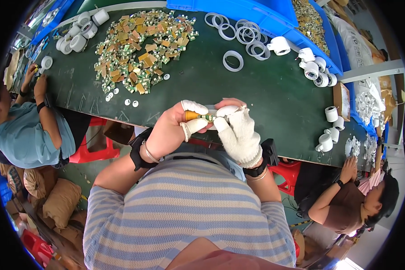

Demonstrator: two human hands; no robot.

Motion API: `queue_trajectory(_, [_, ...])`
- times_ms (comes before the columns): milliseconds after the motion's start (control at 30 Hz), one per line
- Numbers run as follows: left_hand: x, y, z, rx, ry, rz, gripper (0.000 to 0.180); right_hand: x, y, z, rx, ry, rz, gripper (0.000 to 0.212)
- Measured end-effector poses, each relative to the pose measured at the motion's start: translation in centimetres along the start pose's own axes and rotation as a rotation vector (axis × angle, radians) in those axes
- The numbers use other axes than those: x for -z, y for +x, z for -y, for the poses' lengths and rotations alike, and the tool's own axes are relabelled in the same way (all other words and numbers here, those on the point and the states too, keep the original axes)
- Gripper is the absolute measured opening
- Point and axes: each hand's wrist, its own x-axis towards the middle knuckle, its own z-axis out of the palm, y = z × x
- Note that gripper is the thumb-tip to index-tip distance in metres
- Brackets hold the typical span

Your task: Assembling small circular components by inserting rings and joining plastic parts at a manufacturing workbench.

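Close in front of my body, at the near edge of the table, both hands meet around a small green circuit board (207, 118) with a brown-orange piece (191, 115) at its left end. My left hand (170, 128), bare apart from white finger covers, is closed on the board between thumb and forefinger. My right hand (239, 137) wears a white knitted glove and pinches the board's right end. Part of a pale, whitish piece (210, 109) shows behind the board between the hands; fingers hide most of it.
A heap of circuit boards (139, 45) covers the table's far left. White rings (233, 60) and white housings (311, 69) lie far right, before blue bins (274, 18). More housings (78, 40) stand left. Co-workers sit at left (33, 128) and right (346, 202).
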Motion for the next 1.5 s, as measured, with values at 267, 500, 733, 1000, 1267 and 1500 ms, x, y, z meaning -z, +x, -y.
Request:
queue_trajectory(267, [0.2, -0.4, 0.1, -0.049, 0.152, -0.050, 0.023, 0.5, 0.2, -0.4, -0.068, 0.126, 0.057, 0.010])
queue_trajectory(500, [0.1, -1.0, -1.5, -0.091, 0.464, -0.033, 0.024, 0.8, 0.7, -0.5, 0.001, 0.079, 0.075, 0.013])
queue_trajectory(733, [-0.1, -1.0, -1.5, -0.099, 0.388, -0.007, 0.024, 1.0, 0.4, -0.4, -0.099, 0.167, 0.120, 0.014])
queue_trajectory(1000, [0.2, -1.3, -2.6, -0.041, 0.467, 0.010, 0.021, 2.2, 1.7, 1.1, 0.024, -0.040, 0.141, 0.013])
queue_trajectory(1267, [0.6, -1.8, -2.3, -0.041, 0.464, 0.003, 0.021, 1.8, 1.7, 1.1, 0.074, -0.072, 0.157, 0.020])
queue_trajectory(1500, [-0.1, -2.3, -2.2, -0.136, 0.601, -0.014, 0.018, 2.6, 2.7, 0.7, 0.240, -0.156, 0.239, 0.025])
